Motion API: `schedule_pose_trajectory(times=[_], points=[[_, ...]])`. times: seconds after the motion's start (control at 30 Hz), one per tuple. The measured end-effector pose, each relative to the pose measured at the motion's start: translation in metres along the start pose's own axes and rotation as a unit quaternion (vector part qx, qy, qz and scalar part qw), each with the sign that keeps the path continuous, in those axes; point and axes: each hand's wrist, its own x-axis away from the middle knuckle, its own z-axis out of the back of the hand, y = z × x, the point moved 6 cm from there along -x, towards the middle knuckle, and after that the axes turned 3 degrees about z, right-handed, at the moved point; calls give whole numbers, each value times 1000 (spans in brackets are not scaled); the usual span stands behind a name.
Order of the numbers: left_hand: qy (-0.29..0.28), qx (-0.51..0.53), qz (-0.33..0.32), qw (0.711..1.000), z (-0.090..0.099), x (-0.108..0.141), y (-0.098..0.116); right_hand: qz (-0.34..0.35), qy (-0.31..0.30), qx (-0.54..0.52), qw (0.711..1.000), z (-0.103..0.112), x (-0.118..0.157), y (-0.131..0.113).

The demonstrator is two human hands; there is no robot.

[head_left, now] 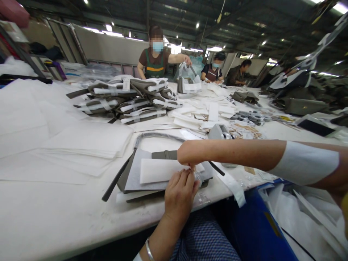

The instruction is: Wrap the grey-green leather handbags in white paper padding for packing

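Observation:
A dark grey-green handbag lies on the table in front of me, partly covered by a thin white sheet. Its arched handle is wrapped in clear film, and a dark strap end sticks out at each side. Across the bag lies a white foam strip. At the strip's right end, my left hand presses down with its fingers together. My right hand comes in from the right, closed, its fingertips meeting the left ones. Clear film shows beside my left thumb; what the fingers pinch is hidden.
White sheets are spread at left. Wrapped bags are piled behind, with white strips beside them. A grey tape dispenser stands past my right wrist. A blue bin holds white material below. A co-worker faces me.

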Motion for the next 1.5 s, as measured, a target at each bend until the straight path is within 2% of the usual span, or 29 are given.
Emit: schedule_pose_trajectory(times=[0.1,0.27,0.37,0.47,0.57,0.63,0.7,0.77,0.87,1.0,1.07,1.1,1.2,1.33,1.43,1.5], points=[[-1,3,4,1000,1,-1,0,19,-55,0,998,-4,-5,7],[-14,5,13,1000,-1,-2,0,9,14,-4,1000,-4,-13,32],[-4,3,15,1000,-2,-2,0,20,6,-22,1000,-18,-17,51],[-8,1,20,1000,-4,0,-1,-1,6,-103,995,-34,-19,75],[-9,1,20,1000,-5,1,-1,-61,78,-174,980,-36,-12,98],[2,-3,17,1000,-3,2,0,-97,134,-187,968,-35,-1,105],[16,-12,13,1000,-1,3,0,-112,179,-192,959,-37,11,102],[23,-24,10,999,0,3,1,-93,195,-220,951,-45,19,90],[15,-36,-3,999,0,2,5,-44,183,-261,947,-63,24,69],[12,-59,-39,997,0,2,6,-58,178,-283,941,-73,25,62],[12,-89,-74,993,-4,4,0,-71,176,-302,934,-73,23,64],[12,-109,-112,988,-8,6,-2,-72,177,-314,930,-74,21,66],[44,-150,-196,968,-20,11,-13,-91,208,-330,916,-79,13,74],[61,-176,-248,951,-29,15,-23,-110,241,-340,902,-82,11,77],[62,-181,-273,943,-31,19,-27,-107,301,-354,879,-76,32,66],[61,-183,-282,940,-33,20,-31,-94,345,-348,867,-74,55,48]])
